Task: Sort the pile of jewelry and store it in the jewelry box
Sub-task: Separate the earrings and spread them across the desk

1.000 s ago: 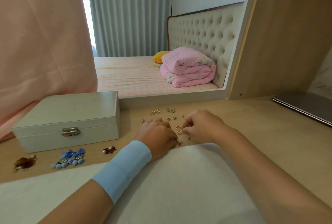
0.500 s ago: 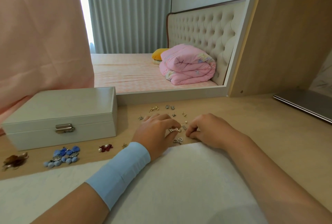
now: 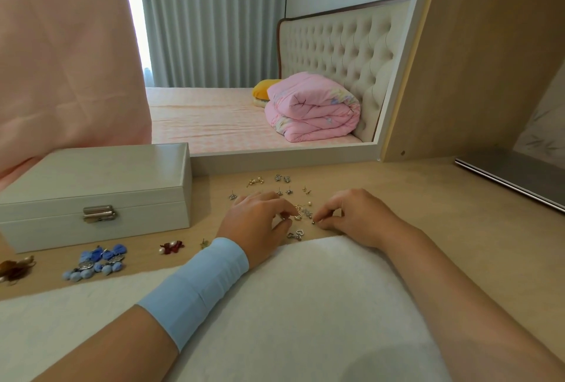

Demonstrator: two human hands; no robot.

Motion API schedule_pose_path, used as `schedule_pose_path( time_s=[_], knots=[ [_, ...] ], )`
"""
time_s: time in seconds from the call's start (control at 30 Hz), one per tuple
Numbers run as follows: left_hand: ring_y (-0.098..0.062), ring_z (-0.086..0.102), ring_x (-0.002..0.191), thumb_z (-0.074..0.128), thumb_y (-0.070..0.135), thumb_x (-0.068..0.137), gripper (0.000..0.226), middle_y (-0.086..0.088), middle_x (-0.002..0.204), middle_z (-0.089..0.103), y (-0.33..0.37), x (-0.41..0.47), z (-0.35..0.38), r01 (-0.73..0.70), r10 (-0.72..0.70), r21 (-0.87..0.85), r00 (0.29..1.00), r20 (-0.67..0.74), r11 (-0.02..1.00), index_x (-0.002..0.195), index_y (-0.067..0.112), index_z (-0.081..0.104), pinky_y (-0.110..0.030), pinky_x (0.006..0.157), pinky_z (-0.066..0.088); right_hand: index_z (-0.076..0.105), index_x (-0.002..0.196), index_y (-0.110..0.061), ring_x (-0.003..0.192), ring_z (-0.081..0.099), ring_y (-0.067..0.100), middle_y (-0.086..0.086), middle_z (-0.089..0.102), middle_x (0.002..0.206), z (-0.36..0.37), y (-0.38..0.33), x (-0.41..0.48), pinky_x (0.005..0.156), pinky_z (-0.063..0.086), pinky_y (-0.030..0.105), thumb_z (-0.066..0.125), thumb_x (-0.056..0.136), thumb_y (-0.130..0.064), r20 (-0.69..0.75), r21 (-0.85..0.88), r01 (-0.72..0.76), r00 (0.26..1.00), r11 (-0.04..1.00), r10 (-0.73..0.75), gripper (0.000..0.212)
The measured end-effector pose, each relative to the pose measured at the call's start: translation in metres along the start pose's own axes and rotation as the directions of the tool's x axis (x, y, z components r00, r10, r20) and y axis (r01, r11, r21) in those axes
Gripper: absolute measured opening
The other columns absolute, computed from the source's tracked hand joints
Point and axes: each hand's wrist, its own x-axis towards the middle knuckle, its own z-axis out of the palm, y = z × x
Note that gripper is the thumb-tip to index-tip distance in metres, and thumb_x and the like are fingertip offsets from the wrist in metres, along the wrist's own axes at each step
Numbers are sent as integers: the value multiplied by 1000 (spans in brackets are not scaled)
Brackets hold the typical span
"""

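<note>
Head view: one wooden desk [image 3: 428,207], two hands at work, one box.
Jewelry box [image 3: 91,179]: one, white, lid down and its one clasp [image 3: 99,214] fastened, on the left of the desk, well apart from the hands.
Loose pile [image 3: 301,215]: a few gold and silver bits between the two hands, too tangled to count; two silver hearts [image 3: 296,234] just in front.
Left hand [image 3: 256,222]: forefinger and thumb curled, pinching a small silver piece [image 3: 282,217] at the pile's edge.
Right hand [image 3: 357,216]: thumb and forefinger nip one tiny stud [image 3: 313,222].
Scattered studs [image 3: 282,179]: roughly nine behind the hands.
Front row: one brown piece [image 3: 15,268], one blue cluster [image 3: 94,262], one red earring [image 3: 171,248], one green stud [image 3: 204,243].
Other: one white cloth [image 3: 290,314] under both forearms; one blue wristband [image 3: 195,286] on the left; one closed laptop [image 3: 519,176] at right.
</note>
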Motion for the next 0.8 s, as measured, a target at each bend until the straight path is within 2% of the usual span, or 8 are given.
schedule_pose_path(
  time_s=[0.23,0.37,0.47,0.6,0.8],
  knots=[
    [-6,56,97,59,37,94,17,20,103,64,2,2,-2,29,-29,-9,999,17,1000,106,40,70,-27,92,39,76,87,-39,93,60,3,-21,68,93,6,-6,4,82,49,28,78,84,-35,-23,-34,36,999,999,-36,5],
    [-7,56,96,56,37,95,18,20,102,63,9,14,-1,34,-35,9,998,53,999,106,40,70,-27,95,39,77,86,-35,93,59,6,-20,65,94,7,-8,5,80,49,30,76,87,-38,-4,-62,34,999,997,-34,3],
    [-7,52,106,54,38,95,20,20,107,63,12,27,0,18,-23,50,994,108,999,106,42,70,-29,102,35,72,86,-36,92,57,7,-19,62,97,9,-8,5,78,48,30,70,91,-39,11,-93,39,999,995,-39,6],
    [-8,42,111,61,46,88,15,23,105,54,12,32,4,-21,11,64,988,152,998,97,46,73,-32,104,28,65,85,-40,95,58,10,-15,62,101,12,1,6,84,50,32,65,94,-34,-103,-3,-10,995,1000,9,11],
    [-6,36,112,65,62,77,19,27,104,50,17,34,9,9,-25,94,986,165,995,83,46,74,-34,106,25,75,90,-35,91,59,7,-14,65,96,16,4,12,81,51,31,70,92,-30,-148,89,5,989,996,8,7]
  ],
)
